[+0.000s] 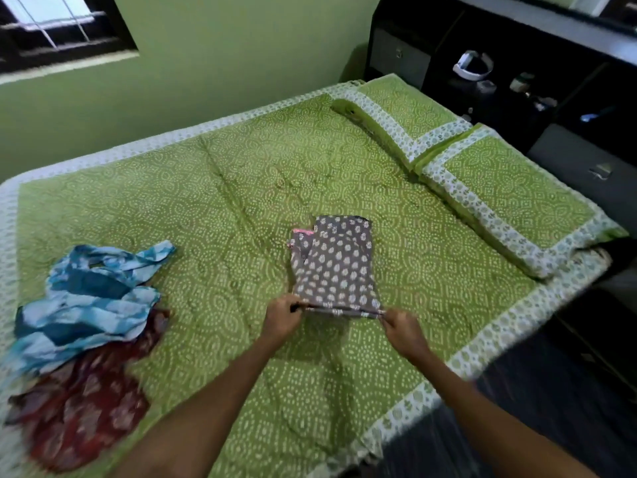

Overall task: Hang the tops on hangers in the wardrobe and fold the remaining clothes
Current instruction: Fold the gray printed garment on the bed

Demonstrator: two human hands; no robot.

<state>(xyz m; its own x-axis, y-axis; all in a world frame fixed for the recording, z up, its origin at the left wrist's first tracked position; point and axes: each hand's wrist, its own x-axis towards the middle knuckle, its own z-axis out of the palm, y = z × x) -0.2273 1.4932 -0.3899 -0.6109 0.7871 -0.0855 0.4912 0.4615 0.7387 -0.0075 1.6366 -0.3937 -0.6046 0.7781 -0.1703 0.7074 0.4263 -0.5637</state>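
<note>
Both forearms are bare to the frame's edge, and the hands wear no rings.

We see the red printed garment blurred, cut at the left edge; shelf items are too small to tell

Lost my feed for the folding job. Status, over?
Left hand and right hand each pinch the near edge of the grey printed garment. Garment partly folded on bedspread. Nothing in the way.

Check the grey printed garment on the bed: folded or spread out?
Folded: the grey printed garment forms a compact layered rectangle, both hands pinching its near edge.
</note>
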